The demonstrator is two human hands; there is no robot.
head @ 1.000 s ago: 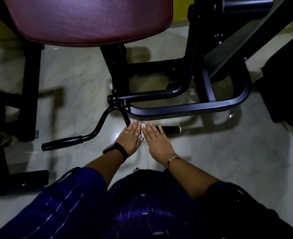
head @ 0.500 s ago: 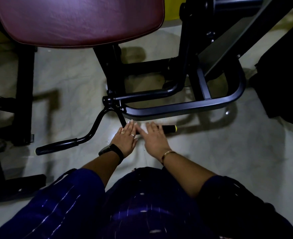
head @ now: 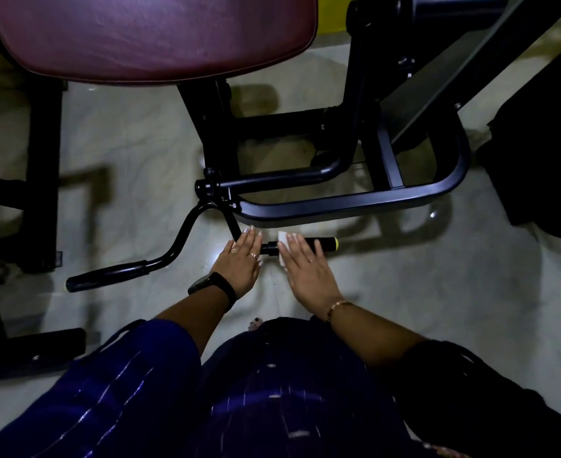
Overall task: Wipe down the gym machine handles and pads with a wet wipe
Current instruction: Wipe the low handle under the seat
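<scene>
A black curved bar hangs low from the machine, with a left grip [head: 107,275] and a right grip [head: 322,243] ending in a yellow cap. My right hand [head: 307,269] lies flat with straight fingers over the right grip, pressing a white wet wipe [head: 283,240] onto it; only the wipe's edges show around the fingers. My left hand [head: 241,262], fingers straight, rests on the bar just left of that grip, near the bend. A maroon seat pad [head: 153,38] fills the top of the view.
The machine's black tubular base frame [head: 371,201] loops across the pale floor just beyond my hands. Black frame legs [head: 41,180] stand at the left, and a dark object [head: 543,166] at the right edge. My dark blue clothing fills the bottom.
My hands, side by side a second ago, have moved apart. The right hand has slid right along the grip, and the wipe's white edge now shows at its fingertips.
</scene>
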